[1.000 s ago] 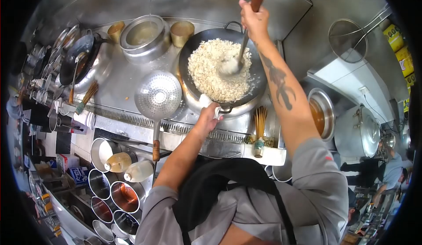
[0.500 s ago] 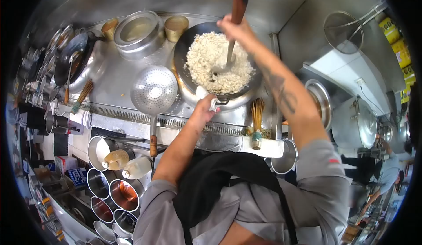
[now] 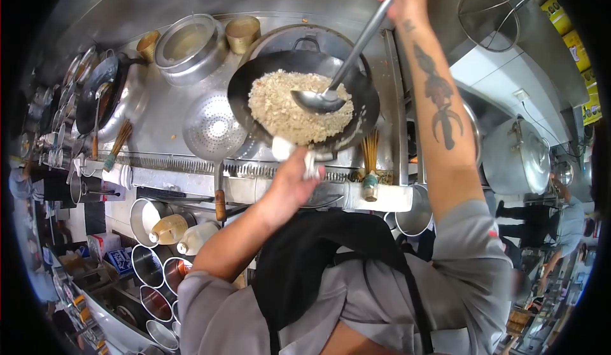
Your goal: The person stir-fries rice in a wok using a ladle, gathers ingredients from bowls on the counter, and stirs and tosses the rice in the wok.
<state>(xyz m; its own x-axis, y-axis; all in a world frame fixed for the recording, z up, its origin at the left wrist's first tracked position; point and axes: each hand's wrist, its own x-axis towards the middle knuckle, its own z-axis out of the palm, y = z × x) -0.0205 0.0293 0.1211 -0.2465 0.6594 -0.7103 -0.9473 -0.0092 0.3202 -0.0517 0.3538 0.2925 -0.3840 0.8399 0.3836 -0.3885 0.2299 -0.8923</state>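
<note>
My left hand (image 3: 294, 182) is closed round the near handle of a black wok (image 3: 367, 100), with a folded white cloth (image 3: 283, 149) between hand and metal. The wok is raised off the burner ring (image 3: 267, 42) and tilted. Inside lies a broad mound of pale fried rice (image 3: 273, 110). My right hand (image 3: 405, 0), up and to the right, grips the long handle of a steel ladle (image 3: 318, 102). The ladle's bowl rests on or just above the rice; which one I cannot tell.
Left of the wok, a perforated skimmer (image 3: 215, 126) lies on the steel stove top. A bamboo brush (image 3: 370, 164) stands at the front edge. Behind are a metal pot (image 3: 191, 46) and a woven cup (image 3: 243, 35). A co-worker (image 3: 566, 227) is at far right.
The wok has come up off its burner and tilted, shifting a little left. My right hand has risen to the right, and the ladle bowl now shows above the rice instead of digging in.
</note>
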